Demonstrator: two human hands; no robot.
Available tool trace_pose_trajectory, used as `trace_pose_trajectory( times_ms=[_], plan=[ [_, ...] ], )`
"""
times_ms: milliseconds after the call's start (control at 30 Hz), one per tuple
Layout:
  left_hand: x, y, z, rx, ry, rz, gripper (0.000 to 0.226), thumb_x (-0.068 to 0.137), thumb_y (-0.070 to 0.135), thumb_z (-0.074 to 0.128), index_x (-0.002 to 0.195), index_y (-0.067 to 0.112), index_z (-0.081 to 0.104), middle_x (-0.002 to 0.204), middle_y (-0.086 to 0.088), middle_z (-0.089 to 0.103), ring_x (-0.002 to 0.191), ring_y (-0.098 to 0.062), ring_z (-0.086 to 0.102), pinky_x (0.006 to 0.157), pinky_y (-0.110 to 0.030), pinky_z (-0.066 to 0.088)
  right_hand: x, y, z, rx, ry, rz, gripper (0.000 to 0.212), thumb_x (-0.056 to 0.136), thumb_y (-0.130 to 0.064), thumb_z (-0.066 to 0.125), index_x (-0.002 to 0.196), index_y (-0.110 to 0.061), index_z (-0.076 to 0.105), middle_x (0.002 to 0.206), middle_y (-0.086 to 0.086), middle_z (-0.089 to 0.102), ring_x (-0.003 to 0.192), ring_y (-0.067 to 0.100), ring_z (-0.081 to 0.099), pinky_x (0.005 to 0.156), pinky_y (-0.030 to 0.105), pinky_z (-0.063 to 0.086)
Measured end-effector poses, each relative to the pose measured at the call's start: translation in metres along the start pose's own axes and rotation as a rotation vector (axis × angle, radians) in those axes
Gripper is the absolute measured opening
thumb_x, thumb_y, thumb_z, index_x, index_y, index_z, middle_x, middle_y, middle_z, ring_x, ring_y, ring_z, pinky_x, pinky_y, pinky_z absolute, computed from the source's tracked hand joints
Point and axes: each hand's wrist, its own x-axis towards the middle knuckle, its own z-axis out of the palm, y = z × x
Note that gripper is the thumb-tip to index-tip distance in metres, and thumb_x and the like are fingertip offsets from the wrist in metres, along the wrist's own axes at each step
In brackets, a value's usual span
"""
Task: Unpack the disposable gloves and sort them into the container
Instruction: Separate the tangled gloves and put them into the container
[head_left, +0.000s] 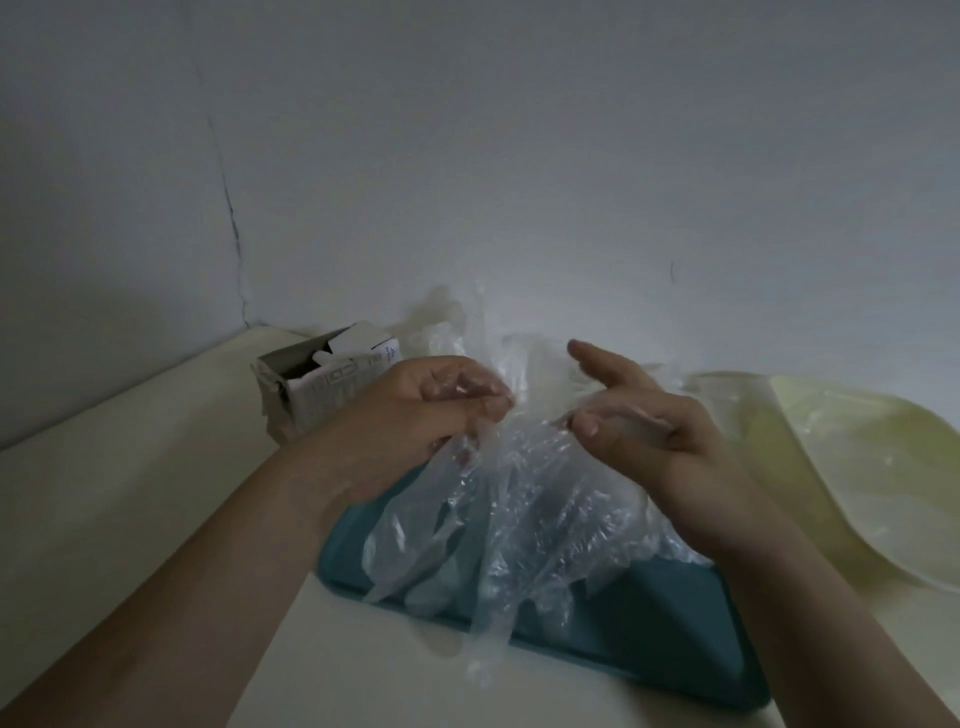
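Note:
A bunch of clear, crinkled disposable gloves hangs between my two hands over a teal tray-like container. My left hand is closed on the top left of the bunch, with thin plastic wrapped over its fingers. My right hand pinches the top right of the bunch between thumb and curled fingers, the index finger pointing out to the left. Glove fingers trail down onto the container and over its near edge. More clear plastic rises behind my hands against the wall.
An open grey cardboard box stands at the back left by the wall corner. A pale yellow-green plastic sheet or bag lies to the right. The cream tabletop stretches to the left and front.

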Motion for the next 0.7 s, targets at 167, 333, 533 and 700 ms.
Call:
trace_pose_trajectory(
  times_ms=[167,333,533,700],
  plan=[
    [0.0,-0.006,-0.005,-0.02,-0.149,0.076,0.003,0.094,0.017,0.071,0.091,0.018,0.072,0.126,-0.024,0.07,0.12,-0.033,0.068,0.101,-0.042,0.055,0.002,0.01,-0.004,0.233,-0.058,0.12,0.036,0.077,-0.038,0.087,0.095,-0.008,0.082,0.133,0.002,0.069,0.135,0.023,0.057,0.113,0.051,0.042],
    [0.007,-0.016,0.002,-0.059,0.025,0.127,0.012,0.086,0.036,0.079,0.09,0.025,0.076,0.114,-0.003,0.078,0.106,-0.019,0.074,0.084,-0.034,0.057,0.001,0.01,-0.001,0.575,0.018,0.284,0.03,0.071,-0.017,0.085,0.095,0.0,0.077,0.09,0.018,0.073,0.085,0.031,0.072,0.074,0.035,0.059],
    [0.006,-0.013,0.02,-0.158,0.178,0.186,0.011,0.083,0.023,0.069,0.086,0.022,0.078,0.094,0.005,0.081,0.083,-0.007,0.075,0.065,-0.017,0.055,0.005,0.006,0.002,0.714,-0.012,0.345,0.059,0.069,-0.025,0.089,0.117,0.003,0.067,0.101,0.02,0.07,0.091,0.033,0.071,0.078,0.04,0.059],
    [0.004,-0.014,0.02,-0.055,0.182,0.162,0.013,0.077,0.032,0.071,0.085,0.032,0.082,0.091,0.009,0.08,0.089,-0.002,0.074,0.076,-0.014,0.055,0.005,0.005,0.005,0.756,0.032,0.381,0.048,0.083,-0.02,0.071,0.123,0.005,0.063,0.109,0.023,0.063,0.096,0.034,0.067,0.085,0.043,0.058]
  ],
)
